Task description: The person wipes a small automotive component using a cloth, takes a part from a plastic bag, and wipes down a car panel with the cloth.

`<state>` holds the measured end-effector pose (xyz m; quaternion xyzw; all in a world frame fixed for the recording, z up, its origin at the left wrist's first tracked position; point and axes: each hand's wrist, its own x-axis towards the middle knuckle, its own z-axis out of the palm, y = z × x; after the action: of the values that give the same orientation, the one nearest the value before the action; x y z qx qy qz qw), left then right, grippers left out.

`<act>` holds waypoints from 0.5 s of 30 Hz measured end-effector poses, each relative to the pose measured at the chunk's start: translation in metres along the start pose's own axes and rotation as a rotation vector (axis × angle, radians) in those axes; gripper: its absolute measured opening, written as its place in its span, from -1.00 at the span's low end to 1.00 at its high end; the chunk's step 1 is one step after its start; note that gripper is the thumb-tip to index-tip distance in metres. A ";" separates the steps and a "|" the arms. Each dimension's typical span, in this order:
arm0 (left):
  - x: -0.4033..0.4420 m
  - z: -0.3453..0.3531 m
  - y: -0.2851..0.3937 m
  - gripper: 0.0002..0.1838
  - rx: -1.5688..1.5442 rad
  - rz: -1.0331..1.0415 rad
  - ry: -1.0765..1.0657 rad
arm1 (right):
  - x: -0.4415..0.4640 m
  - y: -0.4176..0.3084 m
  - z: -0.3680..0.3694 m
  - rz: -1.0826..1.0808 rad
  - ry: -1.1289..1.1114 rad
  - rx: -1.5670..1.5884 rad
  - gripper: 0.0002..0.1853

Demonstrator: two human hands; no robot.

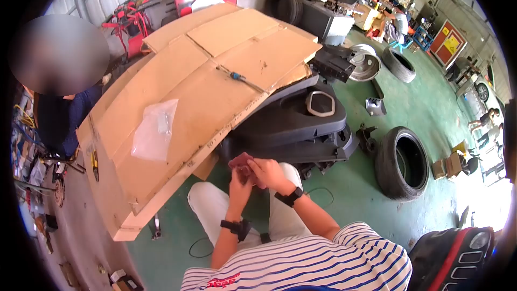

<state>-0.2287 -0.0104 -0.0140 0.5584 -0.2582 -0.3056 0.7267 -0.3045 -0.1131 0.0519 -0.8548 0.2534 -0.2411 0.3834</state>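
Note:
Between my hands, above my lap, is a dark reddish, crumpled-looking piece (241, 159); what it is I cannot make out. My left hand (240, 179) is closed on its lower left part, and my right hand (267, 173) grips it from the right. Just beyond them is the near edge of a large brown cardboard sheet (177, 78). On the cardboard lie a clear plastic bag (153, 137) with a small pale item inside and a blue-handled tool (235, 76). Black plastic car panels (291, 121) are stacked beside and partly under the cardboard.
A tyre (402, 163) stands on the green floor at right, with another tyre (399, 64) and a wheel rim (365, 66) behind. A person (59, 102) is at the left. Yellow-handled pliers (95, 165) lie on the cardboard's left edge. A red-and-black car part (455, 258) is lower right.

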 end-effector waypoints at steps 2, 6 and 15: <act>-0.002 -0.004 0.037 -0.71 0.196 -0.067 -0.007 | -0.002 0.000 -0.003 -0.037 0.045 -0.021 -0.71; 0.000 -0.011 0.056 -0.82 0.521 0.077 -0.028 | 0.004 0.008 -0.024 -0.086 0.231 -0.142 -0.74; -0.016 -0.003 0.175 -0.88 0.710 0.680 0.052 | 0.001 0.007 -0.051 0.136 0.339 0.448 -0.72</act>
<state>-0.2100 0.0361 0.1540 0.6631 -0.4960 0.0700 0.5562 -0.3360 -0.1447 0.0767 -0.6774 0.3111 -0.4041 0.5302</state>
